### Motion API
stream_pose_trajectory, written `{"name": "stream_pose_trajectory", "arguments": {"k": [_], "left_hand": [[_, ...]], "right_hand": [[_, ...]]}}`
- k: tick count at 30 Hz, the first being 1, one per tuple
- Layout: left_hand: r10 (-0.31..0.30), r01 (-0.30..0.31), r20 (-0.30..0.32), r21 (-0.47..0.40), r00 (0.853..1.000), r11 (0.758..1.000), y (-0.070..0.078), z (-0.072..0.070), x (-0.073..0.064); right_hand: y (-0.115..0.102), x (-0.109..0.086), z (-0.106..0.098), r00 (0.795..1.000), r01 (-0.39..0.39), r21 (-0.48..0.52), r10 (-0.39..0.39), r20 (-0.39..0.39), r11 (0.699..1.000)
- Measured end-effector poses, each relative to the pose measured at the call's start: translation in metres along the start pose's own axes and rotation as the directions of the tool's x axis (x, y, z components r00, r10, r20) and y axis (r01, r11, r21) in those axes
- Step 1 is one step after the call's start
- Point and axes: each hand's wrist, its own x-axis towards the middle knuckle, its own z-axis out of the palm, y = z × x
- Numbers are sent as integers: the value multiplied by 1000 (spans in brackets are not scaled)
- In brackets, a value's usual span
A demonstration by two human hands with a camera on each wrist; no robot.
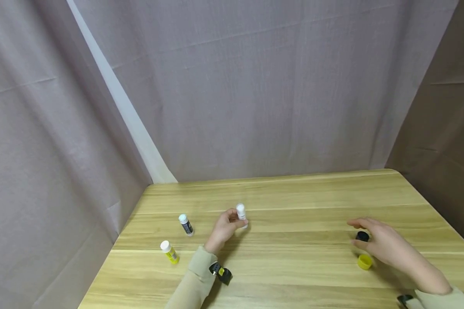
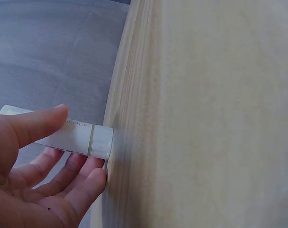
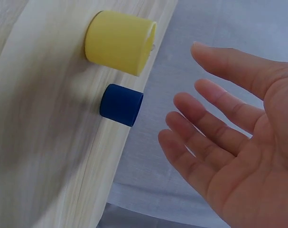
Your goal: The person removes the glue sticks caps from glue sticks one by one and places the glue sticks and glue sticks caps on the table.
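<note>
My left hand [image 1: 222, 231] pinches a white glue stick [image 1: 240, 209] between thumb and fingers. In the left wrist view, part of its printed lettering shows beside the thumb, and its base is at the tabletop. At the right, my right hand [image 1: 390, 248] hovers with fingers spread and holds nothing. Close to its thumb and fingers stands a dark blue cap [image 3: 121, 105], which looks black from the head. A wider yellow cap [image 3: 117, 43] stands beside that one, apart from the hand.
Left of my left hand stand two uncapped-looking glue sticks: one dark-labelled [image 1: 186, 226], one yellow [image 1: 172, 255], both with white tops. They are on a wood-grain table [image 1: 294, 257]. Grey curtains [image 1: 255, 94] hang behind the table and along its sides.
</note>
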Motion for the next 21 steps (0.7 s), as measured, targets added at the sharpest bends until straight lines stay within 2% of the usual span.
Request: {"name": "stream_pose_trajectory", "arguments": {"k": [11, 16, 18, 21], "left_hand": [[54, -54, 3, 33, 999, 998, 8, 0, -1], [165, -166, 12, 99, 986, 981, 14, -11, 1], [209, -207, 0, 142, 978, 968, 16, -16, 1], [251, -238, -25, 242, 968, 941, 21, -23, 0]], "right_hand": [[0, 0, -2, 1000, -11, 8, 11, 17, 1000], [-1, 0, -7, 998, -38, 25, 37, 43, 999], [-1, 0, -9, 998, -42, 19, 41, 45, 999], [-1, 0, -11, 998, -47, 11, 47, 44, 999]]}}
